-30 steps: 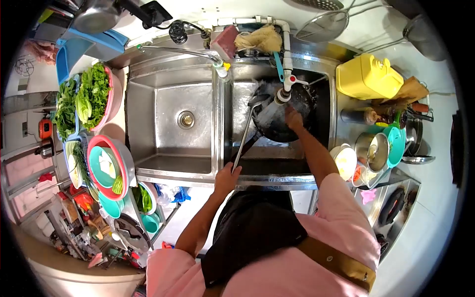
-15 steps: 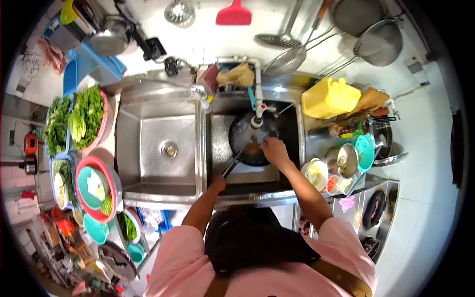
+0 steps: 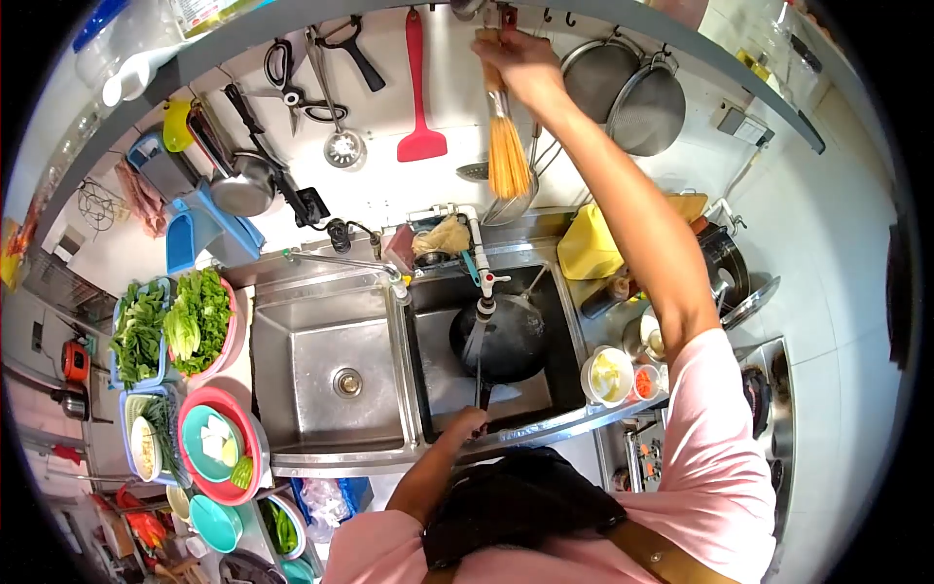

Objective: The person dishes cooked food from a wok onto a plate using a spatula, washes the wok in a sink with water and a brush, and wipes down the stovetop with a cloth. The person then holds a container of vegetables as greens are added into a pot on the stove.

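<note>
My right hand point(image 3: 525, 70) is raised to the wall rack, closed round the handle of a bamboo wok brush point(image 3: 508, 156). The brush hangs bristles down in front of a strainer. My left hand point(image 3: 465, 424) grips the handle of a black wok point(image 3: 516, 341) at the front edge of the sink. The wok lies in the right basin point(image 3: 438, 389), under a white tap point(image 3: 485, 302). Water seems to run from the tap into the wok.
Left of the sink stand leafy greens point(image 3: 199, 316) and a pink basin point(image 3: 255, 465). A yellow jug point(image 3: 589, 243) and bowls of cut food point(image 3: 610, 377) stand on the right. A red spatula point(image 3: 420, 141) and round strainers point(image 3: 647, 112) hang on the wall below a shelf edge point(image 3: 292, 29).
My right hand has left the wok and risen to the wall rack with the brush. My left hand keeps the wok handle, now pointing straight toward me. The view has tilted up.
</note>
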Demonstrator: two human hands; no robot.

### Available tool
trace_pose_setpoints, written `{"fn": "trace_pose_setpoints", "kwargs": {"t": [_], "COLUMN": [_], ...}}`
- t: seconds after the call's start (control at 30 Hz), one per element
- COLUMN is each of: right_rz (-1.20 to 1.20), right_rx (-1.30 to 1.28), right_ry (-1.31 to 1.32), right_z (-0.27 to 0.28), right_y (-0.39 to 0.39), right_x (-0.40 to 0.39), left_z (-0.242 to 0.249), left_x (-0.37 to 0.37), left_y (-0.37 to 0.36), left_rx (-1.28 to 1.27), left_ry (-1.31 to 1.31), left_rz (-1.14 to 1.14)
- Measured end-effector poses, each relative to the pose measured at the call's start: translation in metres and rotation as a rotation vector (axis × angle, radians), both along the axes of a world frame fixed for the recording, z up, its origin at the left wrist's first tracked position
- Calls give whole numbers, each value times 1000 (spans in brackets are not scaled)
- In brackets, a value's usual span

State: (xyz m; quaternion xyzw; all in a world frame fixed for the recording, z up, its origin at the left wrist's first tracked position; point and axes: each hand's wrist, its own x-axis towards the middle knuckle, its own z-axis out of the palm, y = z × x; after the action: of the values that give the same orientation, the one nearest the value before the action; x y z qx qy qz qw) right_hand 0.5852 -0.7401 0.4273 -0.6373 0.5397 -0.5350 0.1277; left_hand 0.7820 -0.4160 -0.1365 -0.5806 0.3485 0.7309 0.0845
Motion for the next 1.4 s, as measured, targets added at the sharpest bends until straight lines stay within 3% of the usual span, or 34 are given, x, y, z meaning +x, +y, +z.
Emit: {"fn": "trace_pose_setpoints", "kwargs": {"t": [0.03,0.13,0.17,0.27,0.37,0.47,0.57,0.73,0.8,0.87,0.9,0.93,0.97,1.0,1.07,1.13,1.2,1.27,1.37,1.4], "right_rz": [-113,-206,-52,-69,-25,-196,-202,-87,-87,-133,-104,-263,-296,-395,-142,-96,-205,-224,-51,33], "right_rx": [-104,-118,-134,-139,-191,60,21,43,30,-5,-145,171,275,416,862,793,716,1030,1127,1117], "right_ry": [201,256,72,2,-28,121,126,-4,40,187,265,429,501,708,1029,1037,998,612,293,60], "right_z": [8,-4,-13,-24,-20,16,5,-20,-32,-57,-79,-105,-142,-185,-246,-324,-351,-323,-376,-366], "right_y": [-11,-63,-79,-94,-75,-31,-63,-73,-68,-28,2,32,62,85,125,140,142,147,130,136], "right_x": [4,-1,-4,-6,2,28,16,8,4,4,5,6,10,12,12,7,23,61,46,32], "left_z": [2,25,28,34,47,45,22,28,21,14,17,23,37,50,67,86,103,110,143,149], "left_x": [-2,-4,-3,0,1,3,2,-3,1,0,-2,-3,4,4,8,14,13,9,13,13], "left_y": [2,-2,1,0,-2,-1,-1,-3,-8,2,5,3,8,10,12,18,30,52,68,71], "left_rx": [6,10,18,24,5,-4,-2,-30,43,126,160,187,375,554,921,1066,1150,1303,1337,1318], "left_ry": [4,-34,-26,-12,-4,33,34,-37,172,305,333,365,607,666,744,859,979,1088,1261,1281], "left_rz": [-22,-26,25,109,64,57,52,1,0,13,29,51,217,320,511,592,660,733,794,802]}}
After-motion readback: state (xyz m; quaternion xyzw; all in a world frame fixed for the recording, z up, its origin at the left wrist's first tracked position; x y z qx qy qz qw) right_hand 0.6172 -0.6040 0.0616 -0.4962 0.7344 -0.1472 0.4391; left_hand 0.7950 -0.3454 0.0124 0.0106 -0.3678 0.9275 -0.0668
